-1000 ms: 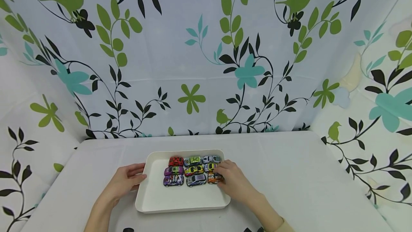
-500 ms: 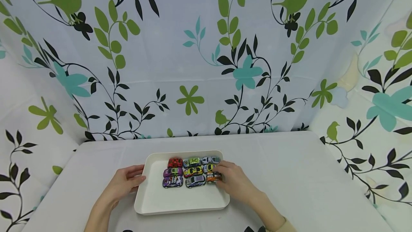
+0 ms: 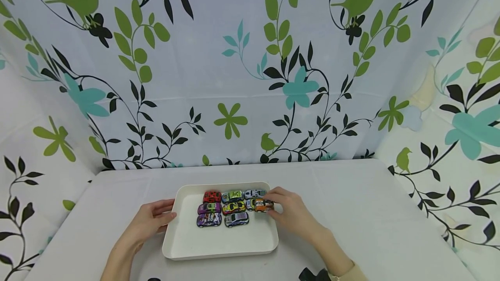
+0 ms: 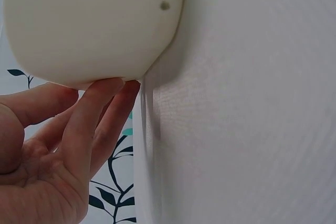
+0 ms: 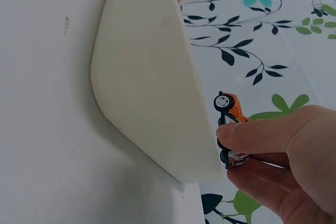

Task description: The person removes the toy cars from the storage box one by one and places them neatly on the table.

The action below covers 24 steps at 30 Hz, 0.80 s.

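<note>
My left hand [image 3: 150,220] holds the left edge of the white tray [image 3: 218,246]; the left wrist view has its fingertips against the tray's outer wall [image 4: 100,30]. With thumb and fingers my right hand [image 3: 291,211] pinches an orange toy car [image 3: 263,205], raised at the tray's right side. In the right wrist view, that car [image 5: 231,127] shows its wheels beyond the tray rim. A yellow toy car [image 3: 250,204] is partly hidden behind it. Other cars lie in rows: red [image 3: 212,197], green [image 3: 232,196], silver [image 3: 254,194], yellow [image 3: 234,207], grey [image 3: 236,219].
Two purple toy cars, one upper [image 3: 209,208] and one lower [image 3: 208,220], fill the left column. White cloth covers the table [image 3: 332,194]. A leaf-and-bird patterned curtain [image 3: 187,77] hangs behind. A black object [image 3: 314,274] sits by the right forearm.
My right hand has lifted the orange car out of the front row's right end and shifted it up and right. The left hand stays at the tray edge.
</note>
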Each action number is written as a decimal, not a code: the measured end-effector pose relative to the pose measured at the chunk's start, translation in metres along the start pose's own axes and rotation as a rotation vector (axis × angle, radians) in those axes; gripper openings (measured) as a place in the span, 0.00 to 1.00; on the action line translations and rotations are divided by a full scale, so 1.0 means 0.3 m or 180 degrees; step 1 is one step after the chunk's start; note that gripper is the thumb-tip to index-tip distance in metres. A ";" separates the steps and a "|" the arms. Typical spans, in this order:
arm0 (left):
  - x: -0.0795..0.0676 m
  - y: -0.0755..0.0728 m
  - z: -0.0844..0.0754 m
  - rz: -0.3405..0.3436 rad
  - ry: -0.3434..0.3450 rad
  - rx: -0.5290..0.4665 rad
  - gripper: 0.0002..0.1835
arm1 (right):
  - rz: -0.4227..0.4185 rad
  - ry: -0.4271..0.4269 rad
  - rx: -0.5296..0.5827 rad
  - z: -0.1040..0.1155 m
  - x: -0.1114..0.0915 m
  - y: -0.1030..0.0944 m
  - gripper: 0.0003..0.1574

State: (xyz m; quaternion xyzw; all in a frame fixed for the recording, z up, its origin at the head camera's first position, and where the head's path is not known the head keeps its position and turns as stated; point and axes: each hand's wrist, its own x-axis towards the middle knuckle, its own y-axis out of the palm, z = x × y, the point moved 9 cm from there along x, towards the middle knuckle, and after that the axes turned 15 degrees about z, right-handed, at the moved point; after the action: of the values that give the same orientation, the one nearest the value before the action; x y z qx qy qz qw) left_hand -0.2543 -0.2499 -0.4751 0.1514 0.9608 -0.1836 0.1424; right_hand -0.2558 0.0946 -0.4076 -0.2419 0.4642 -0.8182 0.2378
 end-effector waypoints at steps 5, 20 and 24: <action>0.004 -0.002 0.003 0.0007 -0.0010 -0.0001 0.28 | -0.0084 0.0002 0.0017 -0.020 -0.005 -0.025 0.23; 0.003 -0.002 0.001 0.0022 -0.0024 -0.0003 0.27 | -0.0309 0.0177 0.0045 -0.139 -0.022 -0.093 0.23; 0.001 -0.003 -0.005 0.0014 -0.0034 0.0006 0.27 | -0.0344 0.0278 -0.0008 -0.187 -0.025 -0.098 0.23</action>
State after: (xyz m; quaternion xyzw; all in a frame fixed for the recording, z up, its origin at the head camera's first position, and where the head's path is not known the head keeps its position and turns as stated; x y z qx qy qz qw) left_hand -0.2550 -0.2501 -0.4737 0.1526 0.9595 -0.1850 0.1478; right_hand -0.2894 0.1489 -0.4086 -0.2308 0.4614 -0.8391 0.1726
